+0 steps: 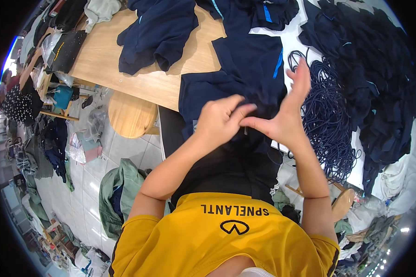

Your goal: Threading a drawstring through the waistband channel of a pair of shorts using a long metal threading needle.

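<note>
Over the table edge and my lap, a navy garment with a light blue stripe (249,57) is spread out. Above it my left hand (219,122) is closed, its fingertips pinched together; whatever lies in the pinch is too small or hidden to name. My right hand (286,117) has its fingers stretched up and its thumb pointing left, the thumb tip close to the left fingertips. I see nothing between its fingers. A big tangle of navy cord (326,115) lies just right of my right hand.
On the wooden table (101,60) sits another navy garment (159,34). A large heap of navy clothing (379,69) fills the right side. Left of me stand a round wooden stool (131,113) and a green cloth (118,194). Bags and clothes (85,145) lie about the tiled floor.
</note>
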`<action>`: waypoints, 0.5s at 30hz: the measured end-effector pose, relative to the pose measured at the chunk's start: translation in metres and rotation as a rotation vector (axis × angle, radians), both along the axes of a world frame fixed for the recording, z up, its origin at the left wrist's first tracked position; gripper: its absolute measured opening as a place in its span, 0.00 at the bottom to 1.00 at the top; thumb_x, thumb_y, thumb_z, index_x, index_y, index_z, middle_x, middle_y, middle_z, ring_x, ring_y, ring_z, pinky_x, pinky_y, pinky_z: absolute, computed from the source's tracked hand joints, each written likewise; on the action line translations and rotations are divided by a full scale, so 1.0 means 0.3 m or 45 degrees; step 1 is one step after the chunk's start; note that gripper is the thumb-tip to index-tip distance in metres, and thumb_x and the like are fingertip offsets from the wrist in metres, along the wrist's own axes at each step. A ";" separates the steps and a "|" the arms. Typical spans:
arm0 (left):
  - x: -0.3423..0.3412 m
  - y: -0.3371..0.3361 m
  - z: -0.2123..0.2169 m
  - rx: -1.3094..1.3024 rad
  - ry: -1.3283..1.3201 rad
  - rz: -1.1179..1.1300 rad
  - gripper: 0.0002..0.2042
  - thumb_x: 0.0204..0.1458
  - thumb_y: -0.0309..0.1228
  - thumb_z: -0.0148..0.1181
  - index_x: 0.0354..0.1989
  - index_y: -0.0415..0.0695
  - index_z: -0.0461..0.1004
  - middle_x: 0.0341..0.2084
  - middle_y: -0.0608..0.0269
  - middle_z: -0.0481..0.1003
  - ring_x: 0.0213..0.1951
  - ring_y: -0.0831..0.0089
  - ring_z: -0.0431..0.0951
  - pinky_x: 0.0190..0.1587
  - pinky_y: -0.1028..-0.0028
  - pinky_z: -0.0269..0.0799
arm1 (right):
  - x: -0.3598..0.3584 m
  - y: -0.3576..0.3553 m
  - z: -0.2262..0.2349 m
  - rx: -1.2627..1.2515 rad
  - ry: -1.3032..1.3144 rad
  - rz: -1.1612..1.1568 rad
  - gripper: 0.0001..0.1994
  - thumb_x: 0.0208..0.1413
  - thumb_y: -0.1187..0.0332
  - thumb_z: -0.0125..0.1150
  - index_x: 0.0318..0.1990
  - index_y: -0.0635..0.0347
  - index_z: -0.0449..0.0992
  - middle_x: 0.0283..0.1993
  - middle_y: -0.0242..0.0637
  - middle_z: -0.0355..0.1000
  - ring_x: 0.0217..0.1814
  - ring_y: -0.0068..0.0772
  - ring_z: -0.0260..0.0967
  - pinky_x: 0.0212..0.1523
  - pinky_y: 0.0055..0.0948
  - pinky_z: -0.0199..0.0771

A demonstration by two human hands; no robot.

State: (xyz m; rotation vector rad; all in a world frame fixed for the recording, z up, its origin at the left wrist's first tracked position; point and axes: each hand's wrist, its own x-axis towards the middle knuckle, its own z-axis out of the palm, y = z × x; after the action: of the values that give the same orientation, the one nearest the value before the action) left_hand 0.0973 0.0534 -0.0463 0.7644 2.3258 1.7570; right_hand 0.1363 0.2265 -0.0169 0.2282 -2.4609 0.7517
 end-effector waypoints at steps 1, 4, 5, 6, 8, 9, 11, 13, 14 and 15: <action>-0.022 -0.012 0.018 0.039 0.033 0.055 0.08 0.50 0.30 0.62 0.30 0.37 0.75 0.19 0.46 0.71 0.18 0.54 0.71 0.20 0.70 0.62 | 0.020 -0.013 -0.035 -0.047 0.121 -0.078 0.59 0.29 0.58 0.80 0.65 0.66 0.43 0.64 0.50 0.45 0.63 0.41 0.49 0.60 0.37 0.56; -0.095 -0.032 0.039 0.074 0.115 0.166 0.08 0.52 0.30 0.61 0.30 0.37 0.76 0.15 0.48 0.68 0.15 0.58 0.66 0.20 0.72 0.61 | 0.085 -0.084 -0.098 -0.386 -0.107 -0.136 0.38 0.37 0.66 0.76 0.53 0.65 0.56 0.54 0.51 0.59 0.55 0.43 0.60 0.56 0.36 0.60; -0.108 -0.027 0.055 0.056 0.114 0.165 0.09 0.52 0.31 0.61 0.31 0.36 0.76 0.15 0.48 0.68 0.15 0.58 0.66 0.20 0.72 0.61 | 0.077 -0.106 -0.114 -0.669 -0.239 -0.094 0.33 0.42 0.67 0.73 0.52 0.65 0.58 0.50 0.49 0.63 0.50 0.40 0.62 0.53 0.33 0.62; -0.117 -0.027 0.071 0.035 0.112 0.164 0.09 0.52 0.32 0.61 0.31 0.36 0.76 0.15 0.48 0.68 0.15 0.58 0.67 0.20 0.72 0.62 | 0.070 -0.130 -0.142 -0.955 -0.371 -0.047 0.28 0.46 0.67 0.70 0.51 0.65 0.60 0.45 0.46 0.66 0.45 0.36 0.65 0.50 0.30 0.65; -0.133 -0.031 0.064 -0.009 0.121 0.182 0.10 0.52 0.33 0.61 0.31 0.37 0.76 0.15 0.47 0.70 0.16 0.56 0.69 0.20 0.72 0.62 | 0.054 -0.148 -0.173 -1.140 -0.460 -0.042 0.13 0.58 0.69 0.59 0.45 0.65 0.65 0.37 0.35 0.69 0.37 0.23 0.65 0.43 0.22 0.66; -0.139 -0.035 0.058 -0.057 0.141 0.210 0.10 0.52 0.34 0.61 0.30 0.38 0.77 0.16 0.46 0.70 0.18 0.54 0.71 0.21 0.71 0.63 | 0.047 -0.147 -0.169 -1.361 -0.536 0.076 0.09 0.60 0.70 0.55 0.43 0.65 0.67 0.36 0.31 0.69 0.36 0.18 0.63 0.40 0.18 0.64; -0.167 -0.057 0.039 -0.259 0.228 0.274 0.11 0.52 0.38 0.60 0.30 0.41 0.77 0.18 0.46 0.71 0.21 0.50 0.73 0.22 0.66 0.66 | 0.047 -0.153 -0.115 -1.679 -0.647 0.253 0.05 0.64 0.74 0.47 0.40 0.64 0.69 0.33 0.22 0.67 0.35 0.07 0.58 0.35 0.10 0.59; -0.258 -0.129 -0.026 -0.478 0.322 0.437 0.12 0.53 0.41 0.58 0.32 0.43 0.78 0.18 0.47 0.72 0.23 0.48 0.73 0.24 0.62 0.67 | 0.107 -0.119 -0.064 -1.720 -0.549 0.361 0.04 0.63 0.74 0.47 0.39 0.63 0.68 0.31 0.22 0.65 0.31 0.09 0.57 0.33 0.14 0.58; -0.320 -0.191 -0.081 -0.462 0.326 0.518 0.13 0.53 0.41 0.59 0.31 0.43 0.78 0.18 0.48 0.73 0.24 0.49 0.74 0.24 0.63 0.67 | 0.130 -0.131 0.043 -1.760 -0.539 0.378 0.04 0.61 0.74 0.48 0.36 0.64 0.68 0.28 0.24 0.62 0.29 0.13 0.55 0.30 0.18 0.57; -0.374 -0.248 -0.085 -0.552 0.323 0.566 0.12 0.52 0.41 0.60 0.31 0.44 0.79 0.19 0.48 0.73 0.24 0.50 0.75 0.26 0.64 0.69 | 0.164 -0.090 0.030 -1.460 -0.570 0.448 0.03 0.60 0.75 0.50 0.34 0.65 0.69 0.27 0.27 0.62 0.29 0.17 0.56 0.30 0.20 0.58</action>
State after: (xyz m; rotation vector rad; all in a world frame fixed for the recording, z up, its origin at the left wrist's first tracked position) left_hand -0.0150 -0.0210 -0.0720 0.4387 3.0891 1.2430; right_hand 0.1856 0.1994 -0.0080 0.0387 -1.9379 2.3971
